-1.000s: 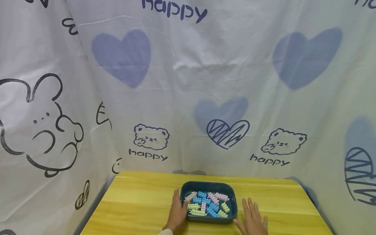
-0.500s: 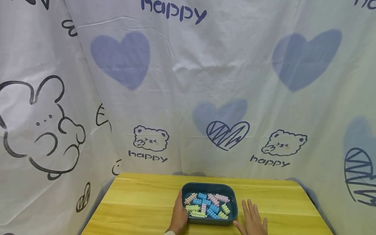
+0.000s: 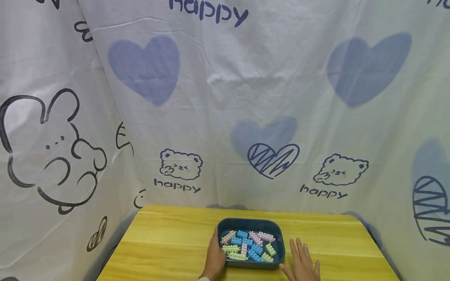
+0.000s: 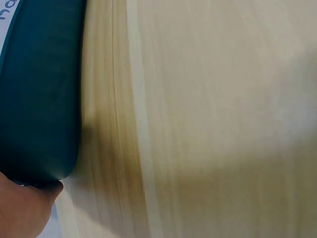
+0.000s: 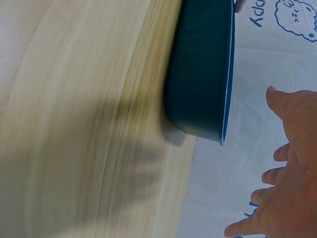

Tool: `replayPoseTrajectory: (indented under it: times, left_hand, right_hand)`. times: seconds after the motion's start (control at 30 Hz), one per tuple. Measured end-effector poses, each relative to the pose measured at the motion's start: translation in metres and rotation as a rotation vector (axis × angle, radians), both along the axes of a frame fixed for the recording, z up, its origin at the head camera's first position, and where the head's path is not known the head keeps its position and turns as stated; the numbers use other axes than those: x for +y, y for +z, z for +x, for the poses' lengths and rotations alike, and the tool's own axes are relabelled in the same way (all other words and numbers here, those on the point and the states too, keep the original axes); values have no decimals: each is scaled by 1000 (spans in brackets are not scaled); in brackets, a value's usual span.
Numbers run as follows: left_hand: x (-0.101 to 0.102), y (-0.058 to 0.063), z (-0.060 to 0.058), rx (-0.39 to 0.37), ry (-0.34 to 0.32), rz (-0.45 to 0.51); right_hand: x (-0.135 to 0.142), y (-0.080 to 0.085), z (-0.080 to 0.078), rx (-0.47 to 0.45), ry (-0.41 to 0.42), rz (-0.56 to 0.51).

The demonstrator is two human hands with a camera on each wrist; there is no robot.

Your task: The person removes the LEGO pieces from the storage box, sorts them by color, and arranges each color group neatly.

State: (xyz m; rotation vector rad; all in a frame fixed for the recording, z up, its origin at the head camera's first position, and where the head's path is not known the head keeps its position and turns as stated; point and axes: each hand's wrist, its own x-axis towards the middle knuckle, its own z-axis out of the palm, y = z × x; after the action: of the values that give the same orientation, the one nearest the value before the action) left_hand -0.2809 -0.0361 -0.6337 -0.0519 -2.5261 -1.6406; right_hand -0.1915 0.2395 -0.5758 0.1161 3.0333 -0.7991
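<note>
A dark teal plastic bin stands on the table, holding several toy building bricks. Among them are blue bricks, pink bricks and pale green bricks. My left hand rests against the bin's left end, its fingers lying along the wall; the left wrist view shows the hand touching the lower corner there. To the right of the bin, my right hand is spread, palm toward the table. A gap separates it from the bin in the right wrist view, where it holds nothing.
The yellow wood-grain table extends around the bin on both sides. A white cloth printed with hearts and cartoon animals hangs behind the table and along its sides.
My left hand has shifted slightly right and closed up against the bin's left end, nudging the bin a little to the right. My right hand has stayed almost still.
</note>
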Motion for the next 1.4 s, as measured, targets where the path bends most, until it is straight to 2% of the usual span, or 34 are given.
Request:
replayPoseTrajectory:
  times: [0.23, 0.47, 0.57, 0.93, 1.2, 1.4]
  left_hand:
    - [-5, 0, 8, -2, -25, 29]
    - [-8, -5, 16, -77, 7, -4]
    - [-9, -5, 21, -109, 24, 16]
    - [-13, -6, 41, -78, 47, -2]
    - [-14, -8, 41, -84, 28, 22]
    - [-13, -8, 43, -41, 44, -4]
  right_hand:
    - [-1, -2, 0, 23, 6, -4]
    - [-3, -6, 4, 116, 33, -4]
    - [-4, -8, 6, 148, 47, 3]
    - [-10, -8, 6, 96, 55, -4]
    - [-12, -8, 5, 136, 104, -3]
    - [-15, -2, 5, 133, 115, -5]
